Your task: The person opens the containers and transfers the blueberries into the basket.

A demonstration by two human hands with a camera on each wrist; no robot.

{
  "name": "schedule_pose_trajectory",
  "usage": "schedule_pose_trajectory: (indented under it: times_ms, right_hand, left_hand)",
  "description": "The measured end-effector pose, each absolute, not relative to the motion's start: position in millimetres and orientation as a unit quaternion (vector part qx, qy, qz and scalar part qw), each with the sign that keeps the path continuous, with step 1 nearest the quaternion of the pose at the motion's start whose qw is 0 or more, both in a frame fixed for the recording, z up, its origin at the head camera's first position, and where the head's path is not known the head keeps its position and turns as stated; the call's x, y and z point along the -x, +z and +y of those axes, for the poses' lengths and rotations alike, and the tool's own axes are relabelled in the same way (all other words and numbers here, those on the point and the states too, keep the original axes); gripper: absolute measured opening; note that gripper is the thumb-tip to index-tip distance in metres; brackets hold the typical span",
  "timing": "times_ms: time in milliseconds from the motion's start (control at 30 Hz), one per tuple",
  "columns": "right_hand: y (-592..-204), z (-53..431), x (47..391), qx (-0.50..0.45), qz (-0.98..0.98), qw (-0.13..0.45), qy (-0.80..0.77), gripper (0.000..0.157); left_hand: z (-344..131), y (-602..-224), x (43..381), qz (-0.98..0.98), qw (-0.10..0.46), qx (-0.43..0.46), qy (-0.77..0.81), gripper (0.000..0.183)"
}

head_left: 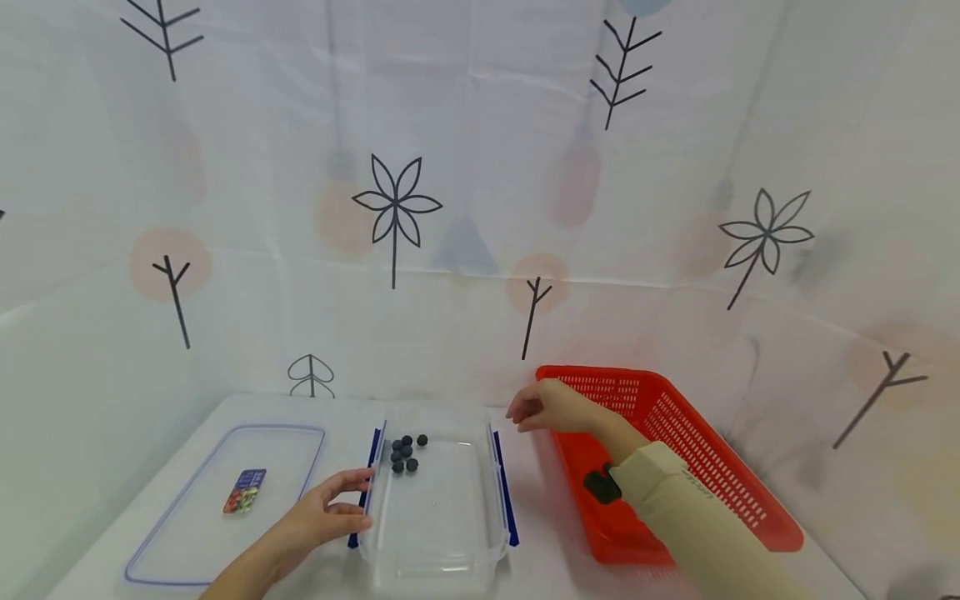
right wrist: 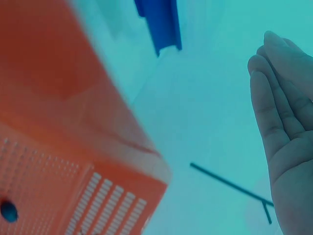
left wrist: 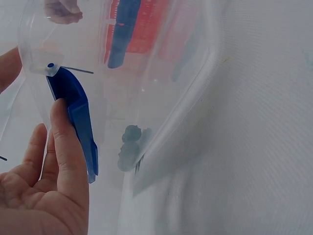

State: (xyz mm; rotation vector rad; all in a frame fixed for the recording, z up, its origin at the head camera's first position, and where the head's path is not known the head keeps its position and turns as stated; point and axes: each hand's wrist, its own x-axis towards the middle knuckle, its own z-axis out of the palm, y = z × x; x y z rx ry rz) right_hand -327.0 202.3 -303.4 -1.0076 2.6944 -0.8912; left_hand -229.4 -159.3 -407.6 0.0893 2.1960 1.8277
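A clear plastic box with blue side clips stands at the centre of the table, several small dark balls lying in its far left part. My left hand touches the box's left side, its fairly straight fingers beside a blue clip. Above the left rim of a red plastic basket hovers my right hand, between basket and box. Its thumb and fingertips come together in the right wrist view; whether something small sits between them is hidden. More dark balls lie in the basket, partly behind the right sleeve.
To the left, a clear lid with a purple-blue edge lies flat, bearing a colourful label. A white cloth printed with plants hangs behind the table. The basket's slotted wall rises on the right.
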Motion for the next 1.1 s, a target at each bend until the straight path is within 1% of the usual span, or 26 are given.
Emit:
schedule_pose_trajectory:
  times_ms: [467,700,1100]
  right_hand:
    - [-308.5,165.2,330.3,0.361,0.871,0.096,-0.320,0.017]
    - [-312.8,147.0,330.6,0.354,0.879,0.097,-0.304,0.015]
    - [-323.7,123.2,341.8,0.362,0.869,0.113,-0.317,0.016]
  left_hand:
    - [-161.7,-407.5,230.4,0.758,0.142,-0.040,0.636,0.071]
    - [-162.7,-407.4,229.9,0.750,0.145,-0.060,0.642,0.071]
    - [-161.9,-406.1,229.5,0.755,0.145,-0.055,0.637,0.071]
